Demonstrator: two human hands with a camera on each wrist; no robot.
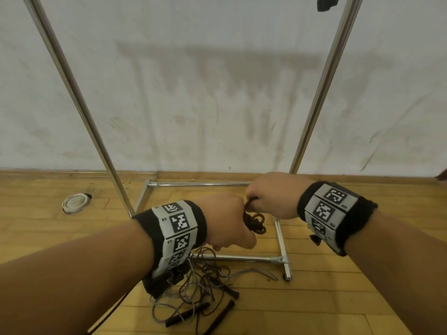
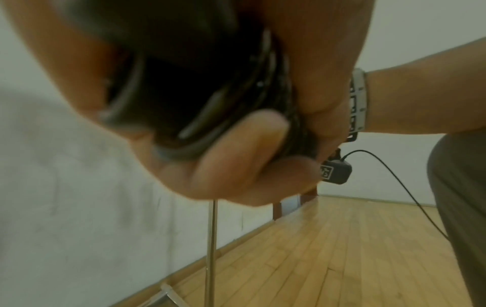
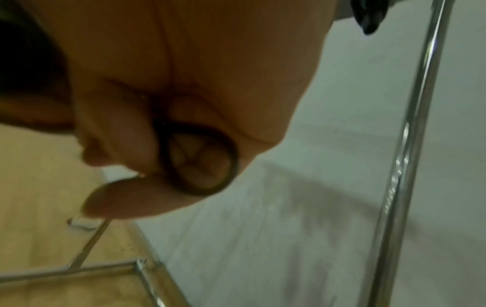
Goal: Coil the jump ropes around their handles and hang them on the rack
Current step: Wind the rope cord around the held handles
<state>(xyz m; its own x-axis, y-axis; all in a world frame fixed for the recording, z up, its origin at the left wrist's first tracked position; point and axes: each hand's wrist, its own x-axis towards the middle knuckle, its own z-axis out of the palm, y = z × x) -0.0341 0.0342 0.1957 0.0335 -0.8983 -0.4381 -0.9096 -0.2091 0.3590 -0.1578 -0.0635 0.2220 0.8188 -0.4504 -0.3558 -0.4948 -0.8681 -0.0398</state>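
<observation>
My left hand grips a dark coiled jump rope with its handles; in the left wrist view the black coils fill the curled palm. Right beside it, my right hand pinches a loop of the same rope between curled fingers. Both hands hover low in front of the metal rack. Under my left wrist, a tangle of loose jump ropes with black handles lies on the floor.
The rack's base bars frame the wooden floor below my hands. A white wall stands behind. A round white floor fitting sits at left. Something black hangs at the rack's top right.
</observation>
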